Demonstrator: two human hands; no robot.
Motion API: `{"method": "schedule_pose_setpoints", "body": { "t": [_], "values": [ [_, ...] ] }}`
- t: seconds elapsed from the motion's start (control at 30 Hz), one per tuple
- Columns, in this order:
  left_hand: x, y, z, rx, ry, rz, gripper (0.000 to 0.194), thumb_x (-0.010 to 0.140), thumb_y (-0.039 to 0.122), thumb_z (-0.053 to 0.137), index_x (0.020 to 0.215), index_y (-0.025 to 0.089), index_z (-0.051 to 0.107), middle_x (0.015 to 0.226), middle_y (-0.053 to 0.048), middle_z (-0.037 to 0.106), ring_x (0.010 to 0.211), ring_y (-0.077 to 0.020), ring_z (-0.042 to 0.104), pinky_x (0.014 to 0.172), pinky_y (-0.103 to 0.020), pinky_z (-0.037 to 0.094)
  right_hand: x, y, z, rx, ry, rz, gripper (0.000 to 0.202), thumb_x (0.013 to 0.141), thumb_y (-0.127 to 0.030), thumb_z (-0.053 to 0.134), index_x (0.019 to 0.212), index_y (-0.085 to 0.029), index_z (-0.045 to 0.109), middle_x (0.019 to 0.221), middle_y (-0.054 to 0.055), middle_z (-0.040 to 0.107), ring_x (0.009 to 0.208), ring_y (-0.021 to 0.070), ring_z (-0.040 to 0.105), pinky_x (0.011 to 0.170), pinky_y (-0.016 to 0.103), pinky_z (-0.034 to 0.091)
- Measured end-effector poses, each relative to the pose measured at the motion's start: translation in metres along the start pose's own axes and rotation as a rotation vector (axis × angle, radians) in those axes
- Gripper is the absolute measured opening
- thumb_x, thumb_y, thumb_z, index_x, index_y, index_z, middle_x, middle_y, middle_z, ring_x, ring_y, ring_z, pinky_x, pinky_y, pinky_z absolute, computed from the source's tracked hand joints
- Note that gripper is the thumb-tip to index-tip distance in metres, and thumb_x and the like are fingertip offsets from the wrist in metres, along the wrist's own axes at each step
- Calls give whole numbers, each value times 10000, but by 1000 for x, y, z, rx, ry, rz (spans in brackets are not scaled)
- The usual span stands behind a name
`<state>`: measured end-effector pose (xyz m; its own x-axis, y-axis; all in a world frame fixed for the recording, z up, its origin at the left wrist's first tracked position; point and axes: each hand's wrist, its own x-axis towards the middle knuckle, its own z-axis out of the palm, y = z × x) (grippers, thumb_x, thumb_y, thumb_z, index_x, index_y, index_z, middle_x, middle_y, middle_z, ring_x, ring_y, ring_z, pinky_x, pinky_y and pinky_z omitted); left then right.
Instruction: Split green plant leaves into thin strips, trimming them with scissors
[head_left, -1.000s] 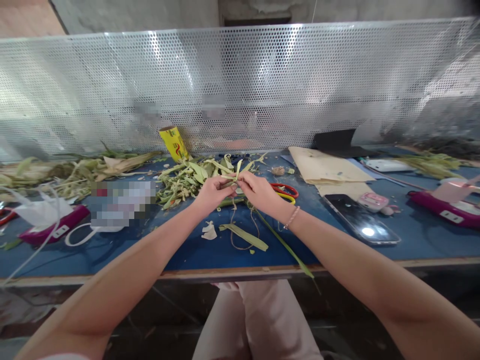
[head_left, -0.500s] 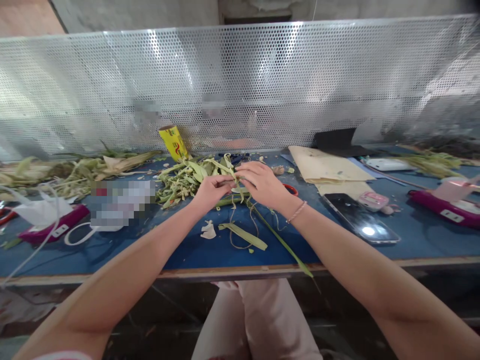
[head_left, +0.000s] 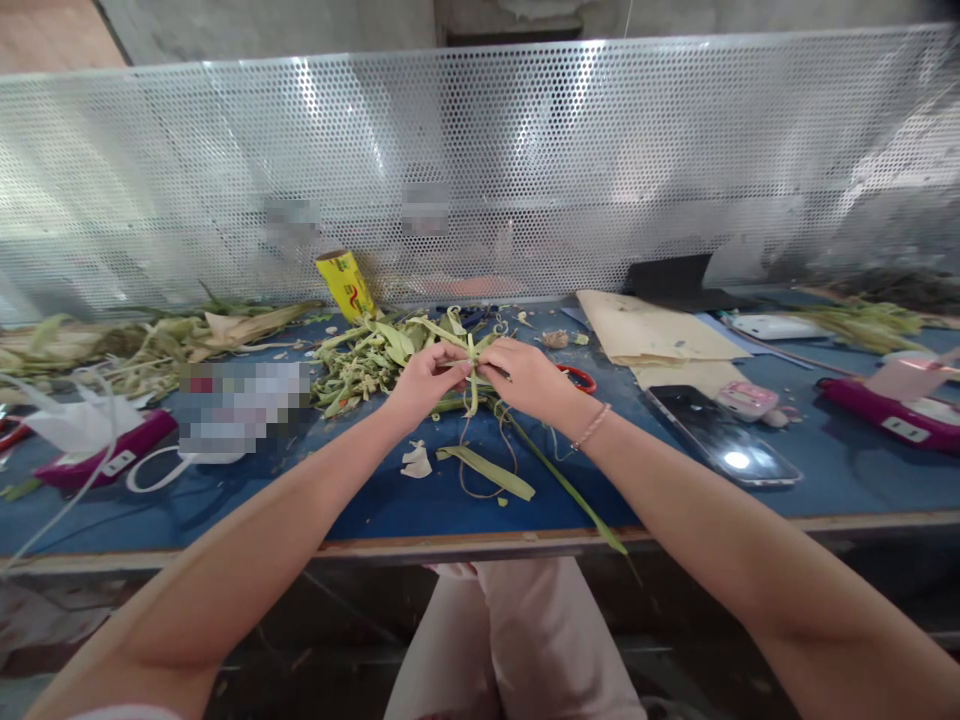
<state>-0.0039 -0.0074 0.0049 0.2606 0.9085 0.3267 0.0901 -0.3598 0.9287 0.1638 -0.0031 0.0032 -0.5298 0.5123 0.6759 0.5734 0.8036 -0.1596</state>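
Note:
My left hand [head_left: 430, 380] pinches one side of a pale green leaf strip [head_left: 472, 395], thumb and forefinger pressed together. On its other side my right hand [head_left: 525, 375] is closed on the same strip, fingertips nearly meeting the left ones. The strip seems folded or crossed where the hands meet; the fingers partly hide it. Beneath hangs a loop of thin cord [head_left: 465, 470] on the blue table. A loose flat leaf strip [head_left: 491, 473] and a long green stem [head_left: 570, 487] lie closer to me. To the left of the fingers is a heap of green leaf pieces [head_left: 360, 365].
A yellow tube [head_left: 346, 285] leans behind the heap. Red-handled scissors [head_left: 577, 379] are partly covered by my right hand. A phone [head_left: 720, 437], brown paper [head_left: 649, 330] and a purple power strip [head_left: 900, 412] stand to the right. A perforated metal panel [head_left: 510, 150] closes off the back.
My right hand has drawn its spread fingers in to a pinch and shifted slightly down. A strip end now hangs below the fingertips. My left hand has hardly moved.

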Motion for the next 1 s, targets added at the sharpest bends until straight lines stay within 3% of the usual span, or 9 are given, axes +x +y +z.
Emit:
{"method": "schedule_pose_setpoints", "body": {
  "t": [0.23, 0.43, 0.6, 0.77, 1.0],
  "values": [
    [2, -3, 0, -129, 8, -81, 251, 581, 315, 705, 693, 133, 573, 554, 33, 542, 500, -69, 492, 538, -237, 399, -3, -4, 4, 5, -139, -7, 137, 877, -139, 280, 840, -157, 411, 783, 71, 506, 713, 156, 457, 678, 301, 392],
    [0, 2, 2, -272, -22, -161, 248, 545, 271, 737, 665, 126, 577, 560, 31, 555, 481, -53, 487, 512, -219, 396, -2, -4, 0, 17, -158, 7, 141, 892, -200, 258, 825, -177, 379, 758, 54, 486, 689, 158, 443, 655, 296, 368],
    [-1, 1, 1, -312, -57, -130, 232, 593, 308, 714, 666, 130, 584, 552, 26, 555, 493, -50, 484, 517, -210, 405, -1, -5, -2, -34, -115, -6, 171, 889, -198, 239, 806, -173, 386, 744, 57, 493, 674, 157, 438, 638, 282, 345],
    [0, 2, -2, -226, -13, -65, 226, 631, 308, 687, 601, 143, 537, 542, 19, 576, 475, -53, 483, 479, -201, 374, 0, -4, 0, -67, -101, 13, 179, 877, -183, 254, 802, -168, 416, 710, 47, 499, 630, 147, 425, 601, 271, 320],
    [1, 7, -4, -323, -45, -65, 174, 629, 266, 685, 642, 154, 552, 566, 14, 601, 528, -72, 536, 568, -225, 441, 1, -6, -6, 247, -117, 66, 185, 857, -163, 316, 883, -172, 499, 782, 30, 563, 670, 115, 487, 647, 233, 371]
  ]
}}
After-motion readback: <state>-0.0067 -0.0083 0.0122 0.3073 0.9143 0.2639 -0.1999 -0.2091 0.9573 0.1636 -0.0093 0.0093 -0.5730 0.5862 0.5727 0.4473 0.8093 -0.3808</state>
